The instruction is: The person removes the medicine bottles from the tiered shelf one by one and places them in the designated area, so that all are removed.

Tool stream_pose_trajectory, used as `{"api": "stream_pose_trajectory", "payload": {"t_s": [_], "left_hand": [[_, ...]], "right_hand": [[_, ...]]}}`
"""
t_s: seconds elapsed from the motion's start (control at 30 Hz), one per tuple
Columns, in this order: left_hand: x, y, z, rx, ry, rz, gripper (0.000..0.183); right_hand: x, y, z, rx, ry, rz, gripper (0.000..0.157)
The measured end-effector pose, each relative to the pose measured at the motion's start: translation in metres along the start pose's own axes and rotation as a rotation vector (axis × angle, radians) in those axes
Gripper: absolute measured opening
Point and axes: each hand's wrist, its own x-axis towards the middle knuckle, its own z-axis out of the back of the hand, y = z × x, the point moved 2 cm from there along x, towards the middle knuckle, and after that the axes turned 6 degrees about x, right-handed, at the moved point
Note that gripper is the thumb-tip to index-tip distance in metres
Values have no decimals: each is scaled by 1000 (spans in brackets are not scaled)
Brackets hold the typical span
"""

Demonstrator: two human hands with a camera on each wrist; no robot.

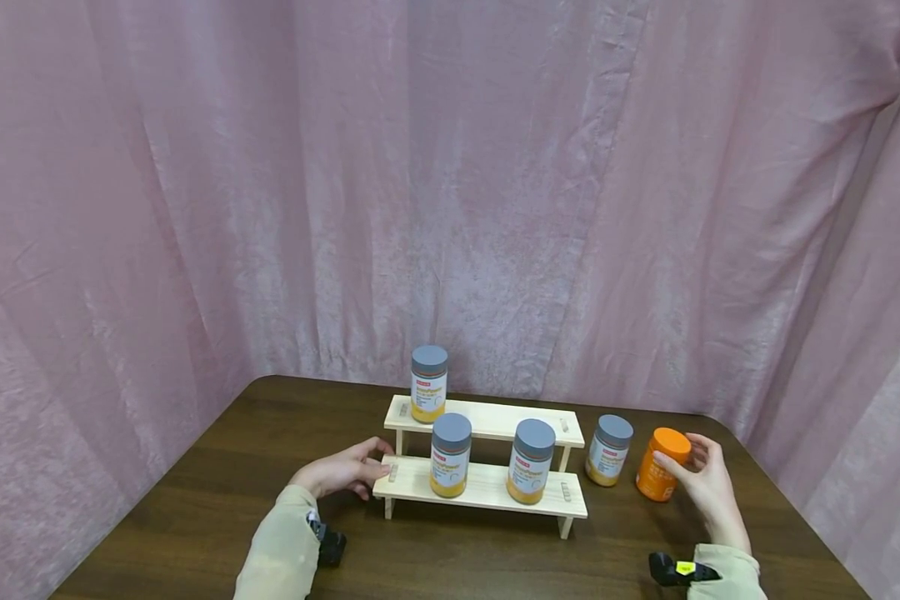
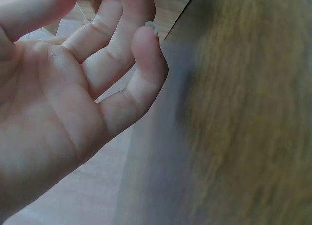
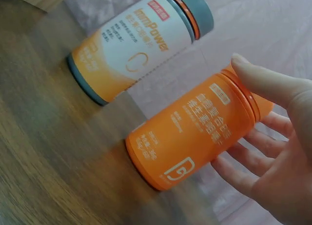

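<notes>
At the right of the head view my right hand (image 1: 712, 492) holds an orange vitamin bottle (image 1: 654, 482) near its lid, thumb on one side and fingers on the other. The bottle stands upright on the table. In the right wrist view the thumb and fingers (image 3: 270, 83) lie around the top of that orange bottle (image 3: 190, 132). My left hand (image 1: 345, 471) grips the left end of a two-tier wooden shelf (image 1: 487, 483), its thumb on the lower board. The left wrist view shows the palm (image 2: 53, 103) and curled fingers, with only a bit of wood visible.
Grey-lidded bottles stand on the shelf: one (image 1: 428, 396) on the upper board's left, two (image 1: 450, 467) (image 1: 528, 471) on the lower board. Another grey-lidded bottle (image 1: 607, 461) stands on the brown table (image 1: 450, 550) between shelf and orange bottle. A pink curtain (image 1: 450, 208) hangs behind.
</notes>
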Motion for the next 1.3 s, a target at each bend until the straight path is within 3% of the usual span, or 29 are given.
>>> {"api": "stream_pose_trajectory", "payload": {"t_s": [0.43, 1.1, 1.3], "left_hand": [[0, 0, 1, 8, -7, 4, 46], [3, 4, 2, 1, 3, 7, 45], [3, 4, 2, -1, 2, 11, 44]], "right_hand": [[1, 1, -6, -77, -137, 48, 69], [6, 1, -16, -102, -220, 138, 64], [8, -1, -16, -88, -254, 108, 65]]}}
